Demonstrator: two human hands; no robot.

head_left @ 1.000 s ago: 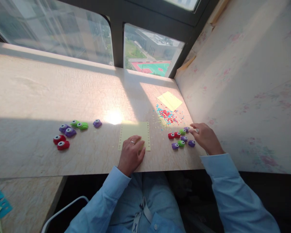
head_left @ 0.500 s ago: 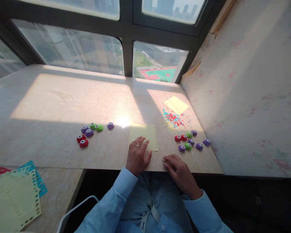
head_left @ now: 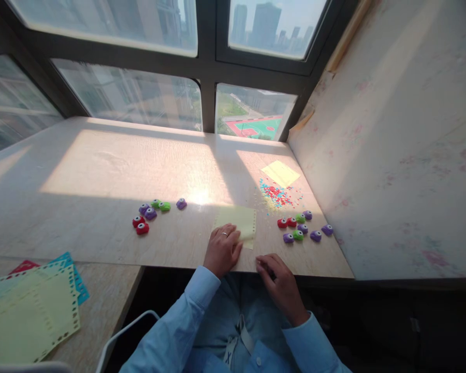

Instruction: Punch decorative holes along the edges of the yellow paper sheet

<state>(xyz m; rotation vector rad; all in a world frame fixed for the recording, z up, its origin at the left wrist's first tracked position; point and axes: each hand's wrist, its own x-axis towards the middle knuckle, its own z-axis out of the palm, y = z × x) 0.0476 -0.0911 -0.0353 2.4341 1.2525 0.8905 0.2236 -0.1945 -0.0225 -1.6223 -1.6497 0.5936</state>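
A pale yellow sheet [head_left: 245, 220] with small holes punched along its side lies on the light wood-look surface in front of me. My left hand [head_left: 223, 251] rests on the sheet's lower left part, palm down, fingers lying over the paper and a ring on one of them. They cover that corner. Just right of the sheet, by the surface's front edge, is my right hand [head_left: 279, 282]. Its fingers are loosely bent, a gap shows between them and the thumb, and I see nothing held. The sheet and the right hand are apart.
Red, green and purple eye-shaped hole punches stand in a left group [head_left: 150, 213] and a right group [head_left: 302, 228]. Red and blue paper bits [head_left: 276, 195] lie beside a yellow slip [head_left: 280, 173]. Punched sheets [head_left: 58, 305] are stacked lower left. A patterned wall [head_left: 396, 171] bounds the right.
The view has tilted up, showing more window. My left hand has shifted slightly on the sheet, which appears turned a little. My right hand's fingers are more bent and nearer the sheet.
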